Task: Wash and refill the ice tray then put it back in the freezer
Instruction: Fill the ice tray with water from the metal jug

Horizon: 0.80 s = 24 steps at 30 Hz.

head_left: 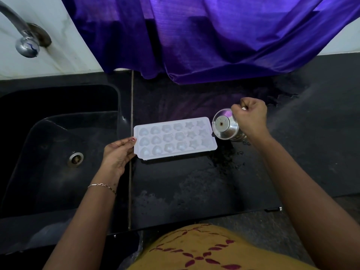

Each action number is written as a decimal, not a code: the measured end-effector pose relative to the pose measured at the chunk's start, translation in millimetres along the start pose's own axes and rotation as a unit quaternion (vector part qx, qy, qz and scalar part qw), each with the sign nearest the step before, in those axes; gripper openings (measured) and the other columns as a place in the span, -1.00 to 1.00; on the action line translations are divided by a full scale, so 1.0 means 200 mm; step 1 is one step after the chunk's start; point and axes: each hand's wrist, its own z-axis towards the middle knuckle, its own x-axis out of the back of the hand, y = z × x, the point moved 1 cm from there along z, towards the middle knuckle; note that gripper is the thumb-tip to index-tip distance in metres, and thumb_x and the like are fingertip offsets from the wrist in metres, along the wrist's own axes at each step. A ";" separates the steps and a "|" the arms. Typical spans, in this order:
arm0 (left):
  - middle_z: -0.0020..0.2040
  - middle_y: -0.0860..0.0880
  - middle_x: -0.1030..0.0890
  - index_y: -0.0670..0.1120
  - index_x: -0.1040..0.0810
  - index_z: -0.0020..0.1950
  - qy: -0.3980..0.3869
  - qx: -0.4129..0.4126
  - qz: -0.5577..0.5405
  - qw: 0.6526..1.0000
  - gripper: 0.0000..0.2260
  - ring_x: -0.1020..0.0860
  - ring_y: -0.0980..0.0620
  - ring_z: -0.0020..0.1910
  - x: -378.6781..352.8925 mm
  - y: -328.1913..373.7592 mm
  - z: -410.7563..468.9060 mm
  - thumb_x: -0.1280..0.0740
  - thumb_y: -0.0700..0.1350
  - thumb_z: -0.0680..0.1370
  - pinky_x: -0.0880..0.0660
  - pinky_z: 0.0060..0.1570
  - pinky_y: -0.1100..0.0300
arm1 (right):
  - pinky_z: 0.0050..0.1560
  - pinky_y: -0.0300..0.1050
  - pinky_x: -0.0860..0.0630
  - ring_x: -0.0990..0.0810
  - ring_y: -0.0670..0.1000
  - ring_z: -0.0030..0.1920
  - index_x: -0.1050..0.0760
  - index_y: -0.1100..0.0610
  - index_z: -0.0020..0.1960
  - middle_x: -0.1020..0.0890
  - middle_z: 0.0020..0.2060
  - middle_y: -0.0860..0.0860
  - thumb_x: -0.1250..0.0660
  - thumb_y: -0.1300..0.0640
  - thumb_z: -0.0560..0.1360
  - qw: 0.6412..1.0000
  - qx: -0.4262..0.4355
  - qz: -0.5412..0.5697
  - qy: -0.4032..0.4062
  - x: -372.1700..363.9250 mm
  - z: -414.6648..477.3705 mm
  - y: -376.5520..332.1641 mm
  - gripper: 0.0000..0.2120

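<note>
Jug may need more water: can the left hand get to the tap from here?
Probably yes, once freed: the left hand pinches the ice tray's end, and only the open sink lies between it and the tap.

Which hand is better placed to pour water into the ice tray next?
Right: the right hand grips the tilted steel vessel beside the ice tray; the left hand only holds its end.

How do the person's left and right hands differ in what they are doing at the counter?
The left hand pinches the short edge of the white ice tray, which lies on the counter. The right hand is curled tight, gripping the steel jug, which is tipped toward the tray. The left wrist wears a bracelet; the right wrist is bare. Both hands work at opposite ends of that tray.
</note>
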 end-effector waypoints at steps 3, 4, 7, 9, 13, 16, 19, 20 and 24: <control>-0.32 0.02 -0.69 -0.16 -0.61 -0.09 0.002 -0.001 0.000 1.000 -0.97 -0.66 0.15 -0.33 0.00 0.00 0.00 -0.38 -0.26 0.52 -0.58 -0.34 0.30 | -0.36 -0.14 -0.21 -0.22 0.04 -0.42 -0.27 0.24 -0.42 -0.26 -0.50 0.09 -0.27 0.25 0.33 1.000 0.010 -0.005 0.000 0.00 0.00 -0.01 -0.77; -0.32 0.02 -0.69 -0.16 -0.61 -0.09 0.002 0.001 0.001 1.000 -0.97 -0.66 0.15 -0.33 0.00 0.00 0.01 -0.38 -0.26 0.52 -0.58 -0.34 0.30 | -0.37 -0.15 -0.20 -0.21 0.03 -0.42 -0.27 0.24 -0.42 -0.26 -0.50 0.08 -0.27 0.26 0.34 1.000 0.013 -0.008 -0.001 0.00 0.00 -0.02 -0.77; -0.31 0.03 -0.70 -0.16 -0.61 -0.08 0.004 0.003 0.003 1.000 -0.97 -0.66 0.15 -0.32 0.00 0.00 0.01 -0.39 -0.27 0.51 -0.59 -0.31 0.30 | -0.39 -0.17 -0.18 -0.21 0.02 -0.43 -0.26 0.29 -0.42 -0.25 -0.50 0.08 -0.28 0.27 0.35 1.000 0.019 -0.013 -0.002 0.00 0.01 -0.03 -0.75; -0.32 0.04 -0.69 -0.16 -0.60 -0.08 0.003 0.004 0.003 1.000 -0.97 -0.66 0.16 -0.32 0.00 0.00 0.01 -0.38 -0.27 0.51 -0.59 -0.31 0.30 | -0.39 -0.18 -0.18 -0.21 0.01 -0.43 -0.25 0.31 -0.42 -0.25 -0.50 0.08 -0.28 0.28 0.34 1.000 0.020 -0.011 -0.004 0.00 0.01 -0.03 -0.75; -0.32 0.04 -0.69 -0.16 -0.60 -0.09 0.005 0.005 -0.001 1.000 -0.97 -0.66 0.16 -0.33 0.00 0.00 0.01 -0.39 -0.27 0.51 -0.58 -0.32 0.31 | -0.39 -0.17 -0.18 -0.20 -0.01 -0.44 -0.25 0.18 -0.43 -0.24 -0.51 0.04 -0.28 0.28 0.35 1.000 0.013 -0.005 -0.010 0.01 0.01 -0.04 -0.74; -0.33 0.04 -0.69 -0.16 -0.60 -0.09 0.005 0.004 -0.001 1.000 -0.97 -0.65 0.15 -0.32 0.00 0.00 0.01 -0.38 -0.27 0.51 -0.58 -0.33 0.31 | -0.37 -0.15 -0.24 -0.21 -0.05 -0.47 -0.19 0.11 -0.45 -0.24 -0.55 -0.03 -0.27 0.29 0.36 1.000 -0.019 0.022 -0.007 0.00 0.01 -0.04 -0.68; -0.33 0.04 -0.69 -0.16 -0.60 -0.09 0.006 0.003 0.000 1.000 -0.97 -0.65 0.15 -0.33 0.00 0.00 0.01 -0.38 -0.26 0.51 -0.57 -0.34 0.32 | -0.41 -0.18 -0.24 -0.19 -0.12 -0.53 -0.12 0.05 -0.44 -0.18 -0.60 -0.15 -0.26 0.33 0.38 0.994 -0.064 0.084 0.005 -0.01 0.00 -0.05 -0.60; -0.32 0.04 -0.69 -0.16 -0.60 -0.08 0.006 0.003 0.000 1.000 -0.97 -0.65 0.15 -0.32 0.00 0.00 0.01 -0.39 -0.26 0.51 -0.57 -0.34 0.32 | -0.44 -0.22 -0.24 -0.18 -0.15 -0.56 -0.12 0.05 -0.43 -0.18 -0.59 -0.14 -0.26 0.34 0.39 0.992 -0.075 0.102 0.007 -0.02 -0.01 -0.05 -0.60; -0.29 0.02 -0.70 -0.17 -0.61 -0.08 0.008 0.004 -0.002 1.000 -0.97 -0.66 0.13 -0.29 0.00 0.00 0.01 -0.40 -0.26 0.50 -0.58 -0.31 0.30 | -0.46 -0.26 -0.23 -0.17 -0.18 -0.58 -0.13 0.07 -0.42 -0.18 -0.57 -0.09 -0.25 0.35 0.40 0.991 -0.072 0.114 -0.002 -0.06 -0.03 -0.06 -0.61</control>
